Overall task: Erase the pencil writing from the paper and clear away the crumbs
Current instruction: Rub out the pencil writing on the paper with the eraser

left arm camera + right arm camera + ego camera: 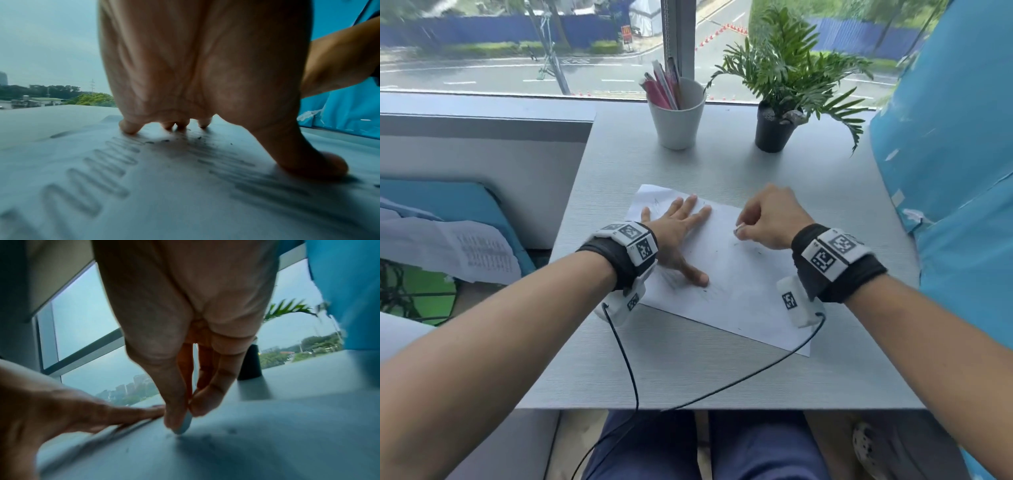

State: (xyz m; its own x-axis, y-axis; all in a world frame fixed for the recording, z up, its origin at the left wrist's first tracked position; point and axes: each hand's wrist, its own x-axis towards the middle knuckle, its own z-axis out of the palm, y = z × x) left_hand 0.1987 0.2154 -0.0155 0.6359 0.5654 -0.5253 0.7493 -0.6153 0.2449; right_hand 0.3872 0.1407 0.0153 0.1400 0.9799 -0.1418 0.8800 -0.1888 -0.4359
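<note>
A white sheet of paper [736, 284] lies skewed on the grey table [688, 370]. My left hand [678, 233] lies flat on its left part, fingers spread and pressing it down. In the left wrist view the fingertips [128, 128] and thumb press on the paper [144, 186], with faint grey writing and dark crumbs [164, 141] around them. My right hand [767, 219] pinches a small white eraser [739, 227] between thumb and fingers. The eraser [184, 425] has its tip down on the paper [246, 451], a few crumbs beside it.
A white cup [677, 116] full of pens stands at the back of the table. A potted plant [777, 126] stands to its right. A blue cushion [955, 171] borders the right side. Cables [626, 359] run from both wrists over the near edge.
</note>
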